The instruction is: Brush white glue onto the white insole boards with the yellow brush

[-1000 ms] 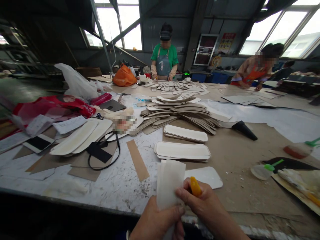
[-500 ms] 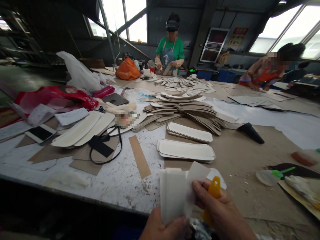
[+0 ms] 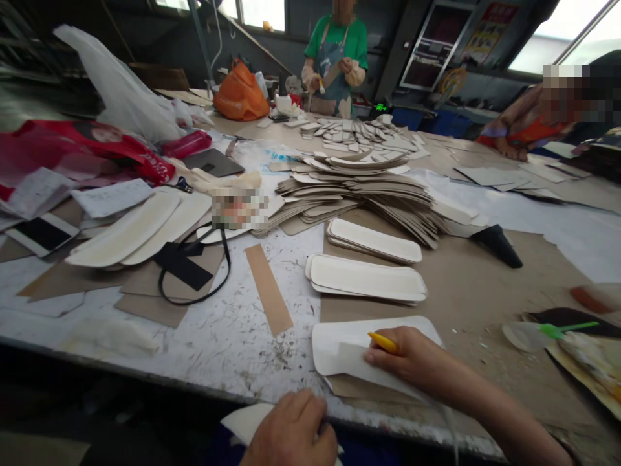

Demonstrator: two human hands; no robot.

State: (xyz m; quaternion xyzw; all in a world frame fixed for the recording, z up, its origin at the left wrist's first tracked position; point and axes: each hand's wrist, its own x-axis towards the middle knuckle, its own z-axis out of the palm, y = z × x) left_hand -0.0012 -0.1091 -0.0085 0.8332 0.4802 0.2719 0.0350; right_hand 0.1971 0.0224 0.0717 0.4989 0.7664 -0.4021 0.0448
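Observation:
My right hand (image 3: 417,366) is closed around a yellow-handled tool (image 3: 383,342); its working end is hidden under the hand. The same hand's fingertips press on a pale, thin strip (image 3: 350,358), which lies on a long white panel with rounded corners (image 3: 334,333) near the table's front edge. Below that edge, my left hand (image 3: 294,430) is curled over white flat pieces (image 3: 247,419), mostly covered by the fingers. Beyond the panel lie two small stacks of similar white panels, a nearer one (image 3: 366,278) and a farther one (image 3: 376,241).
A big fanned pile of grey-brown panels (image 3: 359,194) spreads behind the stacks. A tan strip (image 3: 269,290) and black straps (image 3: 184,266) lie left. Right are a black cone-shaped piece (image 3: 499,244) and a bottle with green nozzle (image 3: 528,340). Two co-workers stand beyond.
My right hand has brought the thin strip down onto the white panel. My left hand has moved down and left, below the table edge, with white pieces. The view has tilted downward.

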